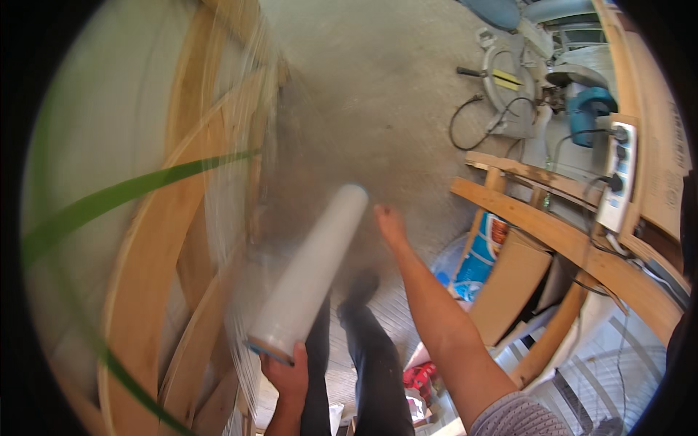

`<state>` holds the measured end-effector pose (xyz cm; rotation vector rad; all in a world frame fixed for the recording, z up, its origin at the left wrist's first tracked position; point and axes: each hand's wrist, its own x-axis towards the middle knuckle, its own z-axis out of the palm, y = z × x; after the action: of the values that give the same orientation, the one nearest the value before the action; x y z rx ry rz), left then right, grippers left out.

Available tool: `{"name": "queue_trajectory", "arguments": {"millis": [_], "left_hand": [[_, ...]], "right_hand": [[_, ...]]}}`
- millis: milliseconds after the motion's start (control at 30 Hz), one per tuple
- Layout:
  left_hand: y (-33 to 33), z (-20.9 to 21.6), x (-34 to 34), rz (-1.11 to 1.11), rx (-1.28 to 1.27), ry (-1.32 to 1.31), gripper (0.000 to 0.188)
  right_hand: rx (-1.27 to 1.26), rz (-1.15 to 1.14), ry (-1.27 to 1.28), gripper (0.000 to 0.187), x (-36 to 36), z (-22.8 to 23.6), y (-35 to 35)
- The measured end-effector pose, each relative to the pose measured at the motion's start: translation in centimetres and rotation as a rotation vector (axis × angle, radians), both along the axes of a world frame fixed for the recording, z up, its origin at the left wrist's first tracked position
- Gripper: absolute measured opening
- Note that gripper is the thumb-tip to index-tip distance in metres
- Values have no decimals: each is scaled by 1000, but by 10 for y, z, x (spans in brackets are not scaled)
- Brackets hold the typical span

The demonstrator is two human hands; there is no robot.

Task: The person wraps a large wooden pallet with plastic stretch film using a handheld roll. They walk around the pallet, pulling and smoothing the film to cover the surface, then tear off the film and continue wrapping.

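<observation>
A thick roll of clear stretch film (309, 272) slants up and to the right in front of my legs. My left hand (287, 374) grips its lower end. My right hand (390, 224) is beside the roll's upper end, a small gap apart from it, with its fingers curled in and nothing visible in them. To the left stand curved wooden pieces (156, 254) with clear film stretched along their edge. A green strap (138, 190) crosses in front of the wood.
At the right a wooden frame (538, 211) carries a white power strip (616, 178) with plugged-in cables. Beyond it are a saw-like machine (505, 83) and a blue power tool (587, 112) on the concrete floor. Below the frame lie cardboard (509, 283) and a blue bag (480, 254).
</observation>
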<state>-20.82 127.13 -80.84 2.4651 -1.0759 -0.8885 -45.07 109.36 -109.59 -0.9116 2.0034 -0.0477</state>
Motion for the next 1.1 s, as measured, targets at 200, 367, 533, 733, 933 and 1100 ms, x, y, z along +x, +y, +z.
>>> {"name": "queue_trajectory", "arguments": {"millis": [200, 367, 533, 733, 933, 1100], "left_hand": [[-7, 8, 4, 57, 91, 91, 35], [12, 34, 3, 300, 171, 204, 45], [32, 102, 10, -92, 54, 217, 49], [46, 193, 20, -207, 56, 70, 50], [74, 283, 35, -135, 332, 90, 59], [101, 329, 36, -646, -39, -345, 44]], "right_hand": [[-72, -127, -278, 70, 28, -125, -47], [-13, -434, -362, 76, 0, -124, 22], [82, -1130, -481, 67, -49, -33, 140], [-17, -1112, -542, 66, -76, 61, 220], [103, -1071, -519, 66, -80, 154, 291], [112, -1094, -425, 65, -102, 216, 334]]}}
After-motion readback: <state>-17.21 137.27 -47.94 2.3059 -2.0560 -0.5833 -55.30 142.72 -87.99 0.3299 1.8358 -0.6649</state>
